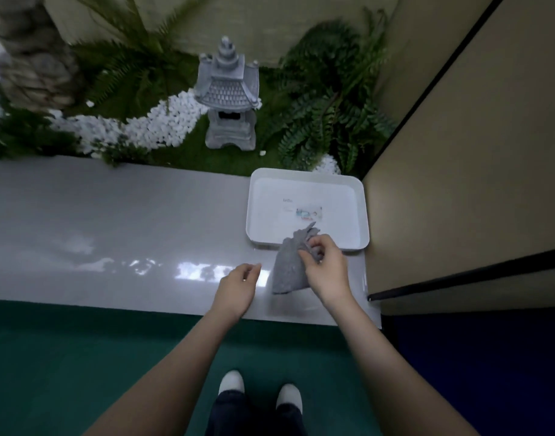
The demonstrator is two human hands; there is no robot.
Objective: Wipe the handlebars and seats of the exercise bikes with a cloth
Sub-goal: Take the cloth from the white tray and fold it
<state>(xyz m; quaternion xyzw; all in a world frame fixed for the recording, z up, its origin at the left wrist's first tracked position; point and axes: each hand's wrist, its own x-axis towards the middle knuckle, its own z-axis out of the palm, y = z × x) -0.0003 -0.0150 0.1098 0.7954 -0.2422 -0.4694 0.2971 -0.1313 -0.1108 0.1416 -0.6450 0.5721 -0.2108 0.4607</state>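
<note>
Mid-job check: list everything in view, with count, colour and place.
cloth: one, grey, held over the ledge at the tray's near edge
tray: one, white, right end of the ledge
label: one, white with coloured print, inside the tray
ledge: one, glossy white, across the middle
stone lantern: one, grey, beyond the ledge
pebbles: many, white, mostly left of the lantern
ferns: several, green, either side of the lantern
wall panel: one, beige with black strips, far right
floor: one, dark green, below the ledge
shoes: two, white, bottom centre
left hand: one, over the ledge, holds nothing
right hand: one, grips the cloth
</note>
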